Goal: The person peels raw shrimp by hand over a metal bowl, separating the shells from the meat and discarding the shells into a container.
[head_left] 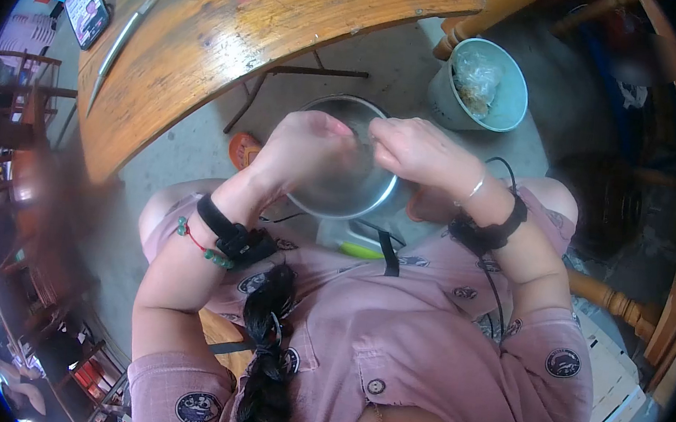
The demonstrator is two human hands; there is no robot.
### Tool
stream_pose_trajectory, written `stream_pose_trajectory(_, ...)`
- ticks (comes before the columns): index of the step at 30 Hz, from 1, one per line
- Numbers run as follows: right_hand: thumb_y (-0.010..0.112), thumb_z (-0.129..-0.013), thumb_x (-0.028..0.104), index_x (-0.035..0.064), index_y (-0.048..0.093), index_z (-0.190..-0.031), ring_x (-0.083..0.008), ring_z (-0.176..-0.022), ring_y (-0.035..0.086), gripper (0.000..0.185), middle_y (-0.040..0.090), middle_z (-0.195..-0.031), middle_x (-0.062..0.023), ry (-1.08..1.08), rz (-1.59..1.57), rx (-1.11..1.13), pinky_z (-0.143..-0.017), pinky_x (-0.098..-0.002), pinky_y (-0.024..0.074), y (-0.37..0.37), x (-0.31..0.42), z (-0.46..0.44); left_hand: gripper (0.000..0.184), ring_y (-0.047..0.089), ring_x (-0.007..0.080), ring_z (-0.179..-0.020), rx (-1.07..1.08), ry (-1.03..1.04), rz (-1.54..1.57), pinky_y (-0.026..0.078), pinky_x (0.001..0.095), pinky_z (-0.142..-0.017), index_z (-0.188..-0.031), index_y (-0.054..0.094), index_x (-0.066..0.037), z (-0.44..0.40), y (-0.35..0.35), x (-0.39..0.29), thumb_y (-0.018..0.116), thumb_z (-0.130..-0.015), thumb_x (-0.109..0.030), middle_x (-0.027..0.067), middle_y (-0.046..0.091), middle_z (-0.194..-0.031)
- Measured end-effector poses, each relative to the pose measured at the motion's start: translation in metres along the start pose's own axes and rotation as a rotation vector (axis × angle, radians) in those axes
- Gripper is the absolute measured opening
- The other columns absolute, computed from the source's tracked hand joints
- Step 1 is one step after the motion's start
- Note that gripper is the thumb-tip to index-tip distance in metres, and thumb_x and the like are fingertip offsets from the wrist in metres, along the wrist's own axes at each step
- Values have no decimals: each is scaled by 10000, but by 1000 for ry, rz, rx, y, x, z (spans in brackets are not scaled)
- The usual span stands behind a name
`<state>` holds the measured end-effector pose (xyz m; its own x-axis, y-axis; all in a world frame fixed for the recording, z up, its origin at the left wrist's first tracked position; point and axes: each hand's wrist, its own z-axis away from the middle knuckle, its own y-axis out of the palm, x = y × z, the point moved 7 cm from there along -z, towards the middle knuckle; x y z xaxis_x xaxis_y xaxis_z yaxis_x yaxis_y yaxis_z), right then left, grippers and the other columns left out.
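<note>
A round metal basin (339, 199) stands low between the knees, with both hands raised over it. My left hand (307, 149) is over the basin's left side, its fingers curled inward and partly blurred; whether it holds anything is hidden. My right hand (417, 149) is at the basin's right rim, fingers pinched together on something too small to make out. A small gap separates the two hands. The inside of the basin is blurred and its contents cannot be made out.
A wooden table (292, 11) curves across the upper left, bearing a phone (86, 11) and a slim metal tool (119, 52). A pale bin (511, 106) with a plastic bag stands at upper right. An orange slipper (241, 150) lies beside the basin.
</note>
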<state>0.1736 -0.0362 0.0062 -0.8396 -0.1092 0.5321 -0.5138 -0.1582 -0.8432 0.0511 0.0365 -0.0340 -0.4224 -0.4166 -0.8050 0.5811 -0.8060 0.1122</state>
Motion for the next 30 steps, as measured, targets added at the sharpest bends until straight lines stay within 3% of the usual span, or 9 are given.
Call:
stream_pose_trajectory(1, 567, -796, 142, -1, 500, -798, -370, -752, 608, 157, 603, -771, -167, 2, 0, -2, -664, -476, 496, 5, -3, 1, 136, 636, 153, -796, -15, 21, 14, 528, 254, -747, -1021, 598, 39, 0, -1, -3, 605, -886, 26, 87, 646, -878)
stream_pose_trajectory(4, 535, -860, 209, -24, 543, -1107, -385, -959, 585, 339, 602, -1021, -205, 119, 13, 106, -836, -444, 482, 35, -25, 3, 212, 634, 143, -831, -14, 58, 29, 524, 257, -767, -1119, 580, 53, -4, -4, 2, 580, -909, 19, 80, 650, -897)
stream_pose_trajectory(6, 540, -886, 269, -25, 442, -1321, -360, -1123, 538, 534, 553, -1190, -223, 100, -21, 161, -946, -403, 449, 47, -29, 6, 234, 633, 144, -837, -16, 89, 12, 523, 260, -773, -1145, 565, 59, -5, -3, 2, 572, -915, 18, 80, 651, -900)
stream_pose_trajectory(9, 565, -890, 279, -48, 386, -1372, -392, -1165, 517, 609, 508, -1269, -246, -35, 106, -14, -954, -401, 455, 41, -19, 7, 251, 634, 142, -836, -10, 138, -36, 522, 262, -770, -1170, 544, 68, -4, -4, 2, 558, -926, 12, 84, 653, -905)
stream_pose_trajectory(13, 589, -880, 240, -49, 405, -1348, -386, -1193, 503, 580, 478, -1312, -261, 23, -55, 1, -984, -409, 438, 30, -14, 1, 206, 641, 140, -788, -39, 159, -217, 525, 259, -733, -1128, 547, 76, -10, -10, 6, 546, -940, -7, 99, 653, -886)
stream_pose_trajectory(15, 604, -865, 182, -32, 436, -1322, -373, -1160, 530, 531, 515, -1270, -243, -11, -219, -161, -967, -410, 455, 12, -9, -2, 183, 643, 138, -771, -15, 149, -219, 525, 255, -716, -1103, 553, 72, -13, -10, 9, 547, -943, -16, 97, 654, -876)
stream_pose_trajectory(19, 604, -854, 144, -8, 498, -1261, -359, -1062, 589, 448, 584, -1171, -217, -190, -170, -220, -888, -398, 503, -10, 15, -2, 144, 655, 140, -752, 8, 99, -232, 526, 245, -689, -1053, 569, 54, -12, -8, 11, 553, -951, -47, 83, 657, -859)
stream_pose_trajectory(22, 610, -841, 125, 15, 581, -1122, -344, -828, 632, 304, 637, -914, -159, -311, -94, -279, -724, -414, 528, 0, 20, -1, 140, 662, 142, -758, 52, 29, -133, 526, 238, -679, -1045, 574, 38, -12, -3, 15, 557, -955, -67, 78, 666, -868)
stream_pose_trajectory(30, 612, -823, 122, 15, 597, -1037, -343, -808, 628, 240, 624, -866, -155, -295, -105, -293, -700, -414, 523, -1, 18, 1, 162, 659, 128, -779, 160, 30, -112, 517, 234, -684, -1036, 599, 22, -9, 6, 15, 532, -975, -112, 68, 677, -864)
